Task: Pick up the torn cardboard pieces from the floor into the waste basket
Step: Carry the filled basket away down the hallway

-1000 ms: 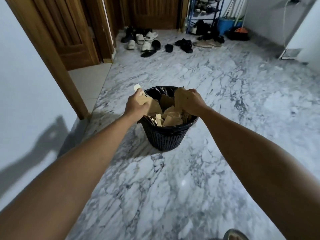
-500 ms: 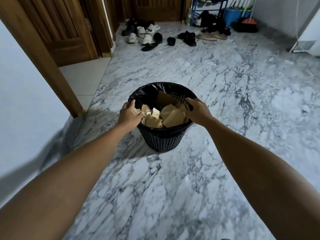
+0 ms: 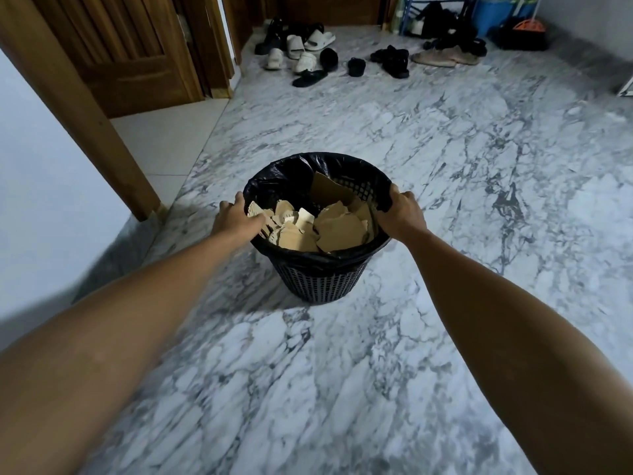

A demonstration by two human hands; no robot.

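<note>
Our hands, left [image 3: 236, 217] and right [image 3: 400, 212], have dropped the torn brown cardboard pieces [image 3: 318, 228], now piled between them, and grip the black mesh waste basket [image 3: 322, 279]'s rim. Fingertips hide behind its liner.

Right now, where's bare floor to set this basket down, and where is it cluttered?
Bare marble floor lies right of the waste basket and in front of it, between the forearms. The plain tile by the wooden door frame is free too. The far end is crowded with shoes.
</note>
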